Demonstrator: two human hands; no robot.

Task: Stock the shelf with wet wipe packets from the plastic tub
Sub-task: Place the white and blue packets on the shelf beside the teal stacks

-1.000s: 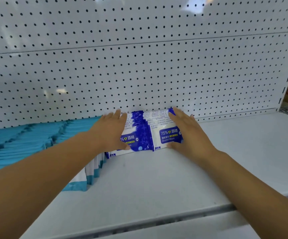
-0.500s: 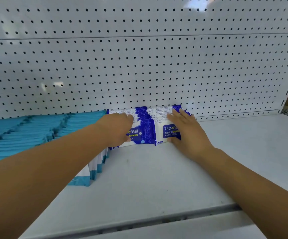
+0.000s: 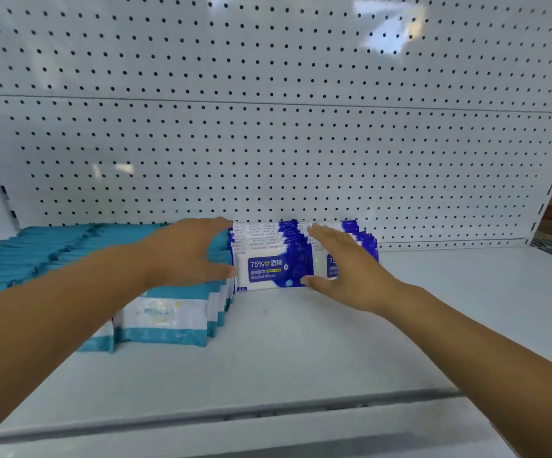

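1. My left hand (image 3: 185, 252) is spread in a wide cup, with the thumb tip touching the left end of the blue-and-white wipe packets (image 3: 268, 269).
2. My right hand (image 3: 344, 262) lies flat against the front of the right-hand packets, fingers straight and together.
3. The packets are glossy, crinkled rectangular film pouches. They stand on edge in rows at the back edge of the smooth white shelf (image 3: 301, 352), against the perforated back panel (image 3: 268, 153).
4. Rows of teal-and-white packets (image 3: 165, 312) stand just beside them, toward the shelf's left end.

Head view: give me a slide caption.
Left hand and right hand flank blue alcohol wipe packets standing before the pegboard, beside teal packets.
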